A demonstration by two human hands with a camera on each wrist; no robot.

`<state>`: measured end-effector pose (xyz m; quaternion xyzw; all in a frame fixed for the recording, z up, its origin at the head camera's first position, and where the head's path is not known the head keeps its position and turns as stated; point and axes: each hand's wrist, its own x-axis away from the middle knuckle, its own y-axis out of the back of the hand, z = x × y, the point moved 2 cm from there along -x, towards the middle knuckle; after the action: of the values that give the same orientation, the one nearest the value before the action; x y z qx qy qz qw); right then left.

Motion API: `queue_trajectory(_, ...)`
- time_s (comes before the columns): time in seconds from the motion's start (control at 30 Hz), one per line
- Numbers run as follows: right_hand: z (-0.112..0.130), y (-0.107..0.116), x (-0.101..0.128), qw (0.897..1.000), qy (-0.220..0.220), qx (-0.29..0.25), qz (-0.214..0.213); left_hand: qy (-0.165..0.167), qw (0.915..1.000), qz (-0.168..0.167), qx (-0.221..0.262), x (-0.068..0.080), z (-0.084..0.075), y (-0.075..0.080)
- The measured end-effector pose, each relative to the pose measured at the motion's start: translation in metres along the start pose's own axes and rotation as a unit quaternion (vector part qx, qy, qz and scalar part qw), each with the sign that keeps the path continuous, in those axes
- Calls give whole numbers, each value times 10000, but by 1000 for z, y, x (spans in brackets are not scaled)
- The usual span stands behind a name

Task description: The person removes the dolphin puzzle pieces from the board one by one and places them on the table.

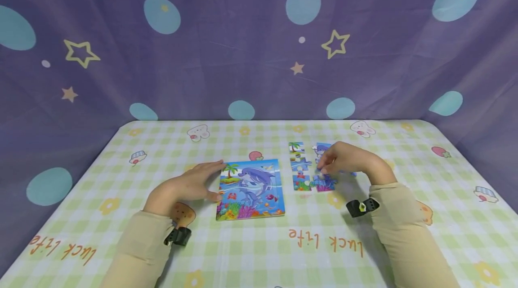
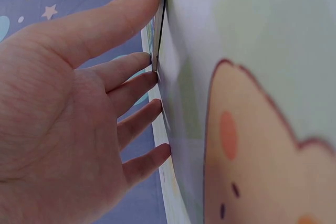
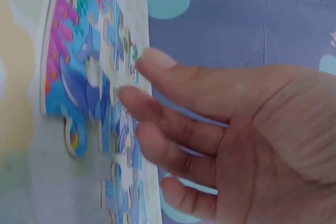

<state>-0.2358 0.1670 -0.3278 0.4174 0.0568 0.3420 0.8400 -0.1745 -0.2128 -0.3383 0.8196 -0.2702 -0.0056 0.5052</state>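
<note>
Here, the work stands partway, by my judgement: the dolphin picture board (image 1: 251,189) lies flat on the checked tablecloth (image 1: 259,252), and at its three o'clock a small cluster of puzzle pieces (image 1: 309,175) has been joined. That cluster is a left-hand column with a palm tree at twelve o'clock and coral at six o'clock, plus a few pieces beside it. It is visibly smaller than the board's picture, so I judge that more joining is left to do; I cannot tell whether loose pieces lie hidden under my hand.

My left hand (image 1: 190,184) rests at the board's nine o'clock edge. Its fingers (image 2: 131,66) are straight and spread, their tips touching the board's edge, steadying it and gripping nothing; the thumb lies toward the near corner.

My right hand (image 1: 344,160) arches over the cluster's three o'clock side, wrist raised and fingers pointing down toward nine o'clock. In the right wrist view the fingertips (image 3: 152,61) sit on or just above the pieces, but the frame is blurred, so I cannot tell whether they pinch a piece or merely press on it.

Both forearms, in beige sleeves (image 1: 404,229), lie toward six o'clock. A purple star-printed curtain (image 1: 259,41) hangs at twelve o'clock.
</note>
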Motion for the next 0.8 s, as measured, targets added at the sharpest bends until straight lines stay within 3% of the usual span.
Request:
queue_trajectory(0.17,13,-9,-7,9994,184,-287,55,13,10000,-4,-36,-1,0,0)
queue_trajectory(0.8,66,-56,-29,9970,759,-168,-34,-4,10000,6,-48,-2,2,-1)
